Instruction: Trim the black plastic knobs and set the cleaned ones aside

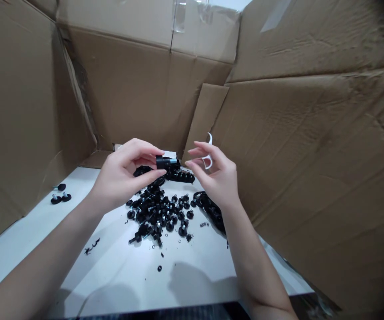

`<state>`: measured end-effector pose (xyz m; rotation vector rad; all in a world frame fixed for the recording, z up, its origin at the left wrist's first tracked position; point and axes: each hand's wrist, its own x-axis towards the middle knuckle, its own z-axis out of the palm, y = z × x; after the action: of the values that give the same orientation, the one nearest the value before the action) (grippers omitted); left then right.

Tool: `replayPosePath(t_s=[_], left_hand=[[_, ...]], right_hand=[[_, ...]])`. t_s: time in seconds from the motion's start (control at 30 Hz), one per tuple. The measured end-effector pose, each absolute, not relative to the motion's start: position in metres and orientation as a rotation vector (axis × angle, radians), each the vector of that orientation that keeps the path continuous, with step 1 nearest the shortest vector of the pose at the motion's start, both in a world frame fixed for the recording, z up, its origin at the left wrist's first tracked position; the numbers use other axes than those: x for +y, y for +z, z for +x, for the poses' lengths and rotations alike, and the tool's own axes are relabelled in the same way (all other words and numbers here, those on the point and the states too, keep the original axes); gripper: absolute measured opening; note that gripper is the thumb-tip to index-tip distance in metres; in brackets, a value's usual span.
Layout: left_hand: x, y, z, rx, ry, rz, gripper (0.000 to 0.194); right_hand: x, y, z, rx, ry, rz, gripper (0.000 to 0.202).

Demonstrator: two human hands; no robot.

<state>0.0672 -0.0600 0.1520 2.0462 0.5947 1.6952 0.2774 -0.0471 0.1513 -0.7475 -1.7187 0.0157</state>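
While the left hand [121,171] pinched a threaded stud [160,162], fingertip-only grip could have slipped.
The right hand [217,178] was spread, touching a white hook [211,161].

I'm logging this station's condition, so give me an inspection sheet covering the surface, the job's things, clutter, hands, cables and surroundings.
Surface: white table, shadowed along the near edge.
Job's things: black piece with a metal stud, held up; loose pile of similar pieces below; three more at the left.
Clutter: dark shavings and a small black ring.
Hands: left hand pinches the held piece; right hand has a white curved item at its fingers, grip unclear.
Cables: none identifiable; the dark bundle by the right wrist is unclear.
Surroundings: cardboard walls left, right and behind, with clear tape at the back.
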Motion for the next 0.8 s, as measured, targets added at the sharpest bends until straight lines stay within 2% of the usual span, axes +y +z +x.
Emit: replayPosePath(t_s=[0.07,0.27,0.43,0.53,0.7,0.8], left_hand=[[-0.059,0.148,0.069,0.522,1.695,2.105,0.026],[-0.062,0.146,0.073,0.551,1.738,2.318,0.021],[-0.066,0.147,0.077,0.581,1.874,2.569,0.025],[-0.065,0.145,0.075,0.480,1.857,2.702,0.029],[-0.061,0.140,0.073,0.217,1.608,2.799,0.032],[-0.062,0.140,0.073,0.171,1.553,2.766,0.031]], right_hand=[[-0.051,0.150,0.274,-1.771,0.058,-0.665,0.034],[-0.067,0.154,0.266,-1.877,-0.064,-0.507,0.027],[-0.078,0.160,0.262,-1.905,0.006,-0.678,0.009],[-0.080,0.165,0.266,-1.925,0.346,-0.744,0.008],[-0.067,0.168,0.281,-1.820,1.245,-0.746,0.012],[-0.053,0.164,0.284,-1.744,1.654,-0.696,0.015]])
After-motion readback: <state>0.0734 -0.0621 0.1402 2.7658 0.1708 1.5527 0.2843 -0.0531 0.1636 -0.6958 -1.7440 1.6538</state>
